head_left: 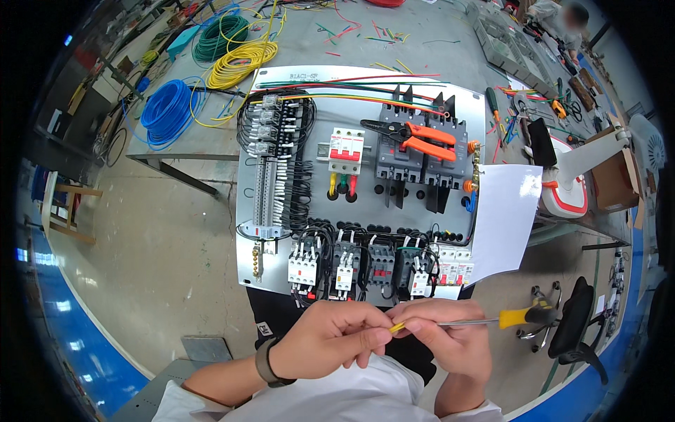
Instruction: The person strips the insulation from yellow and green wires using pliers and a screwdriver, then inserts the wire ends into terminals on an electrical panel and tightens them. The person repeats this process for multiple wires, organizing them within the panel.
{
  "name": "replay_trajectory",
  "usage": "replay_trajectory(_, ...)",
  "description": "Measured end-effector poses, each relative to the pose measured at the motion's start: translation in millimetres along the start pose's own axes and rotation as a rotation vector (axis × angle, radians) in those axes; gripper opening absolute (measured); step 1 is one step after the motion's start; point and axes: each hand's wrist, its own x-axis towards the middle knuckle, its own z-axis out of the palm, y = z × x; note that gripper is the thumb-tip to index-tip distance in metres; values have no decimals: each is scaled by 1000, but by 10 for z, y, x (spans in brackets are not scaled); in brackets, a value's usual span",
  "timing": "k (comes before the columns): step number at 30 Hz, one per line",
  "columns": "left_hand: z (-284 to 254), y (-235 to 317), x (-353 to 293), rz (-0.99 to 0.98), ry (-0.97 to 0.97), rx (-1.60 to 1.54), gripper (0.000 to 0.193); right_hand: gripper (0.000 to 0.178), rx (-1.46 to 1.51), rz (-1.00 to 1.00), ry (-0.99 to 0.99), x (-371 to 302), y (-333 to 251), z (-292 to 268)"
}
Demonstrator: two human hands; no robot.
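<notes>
I have both hands together just below the control panel (362, 176) on the surface. My left hand (327, 341) pinches a short yellow wire (397, 326) closed between its fingertips. My right hand (450, 337) is closed round the shaft of a yellow-handled screwdriver (517, 318), handle pointing right. I judge I'm dressing the wire end, though the tip is hidden. Next comes seating it in a terminal on the contactors (344, 264).

Orange pliers (422, 139) lie atop breakers (420, 151) (grey panel (247, 169)).
</notes>
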Motion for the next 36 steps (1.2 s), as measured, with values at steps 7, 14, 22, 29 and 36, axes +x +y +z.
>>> replay_trajectory(7, -116, 4, 44, -79, -101, -208, 17, 11, -133, -130, -18, 88, 54, 18)
replay_trajectory(14, -94, -48, 76, -74, 55, -184, 15, 22, 163, -71, 350, 6, 117, 53)
replay_trajectory(22, -66, -73, 114, -1, 96, -234, 21, 35, 201, -260, 462, -98, 326, 284)
replay_trajectory(29, -83, -28, 103, -108, 81, -287, 26, 32, 108, -306, 430, -25, 380, 352)
replay_trajectory(36, -167, -58, 149, -188, -161, -629, 33, 42, 358, -311, 434, 50, 565, 444)
